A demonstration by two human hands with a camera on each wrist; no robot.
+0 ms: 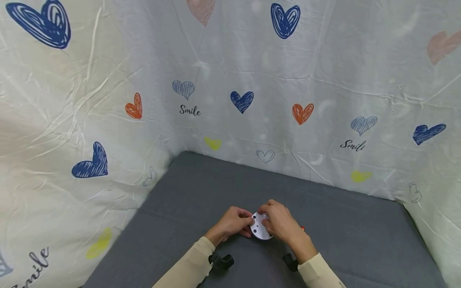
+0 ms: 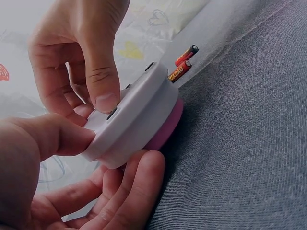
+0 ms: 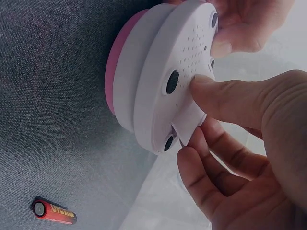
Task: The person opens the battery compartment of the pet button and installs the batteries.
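A round white plastic device [image 1: 260, 232] with a pink layer on its lower side lies with its perforated face up, showing dark round feet and small speaker-like holes. My left hand [image 1: 235, 221] grips its rim, thumb on the upper edge and fingers beneath. At the other side, my right hand [image 1: 280, 222] pinches a white battery cover [image 3: 188, 123], which sits tilted at the device's edge. The right thumb rests on the perforated face. Two red-and-black batteries, a nearer one [image 2: 180, 72] and a farther one [image 2: 187, 55], lie beyond the device.
Dark grey cloth [image 1: 216, 184] covers the table. A white curtain [image 1: 266, 72] printed with hearts hangs behind and at both sides. Black wrist mounts show below the left sleeve [image 1: 221, 261] and beside the right sleeve [image 1: 317, 270].
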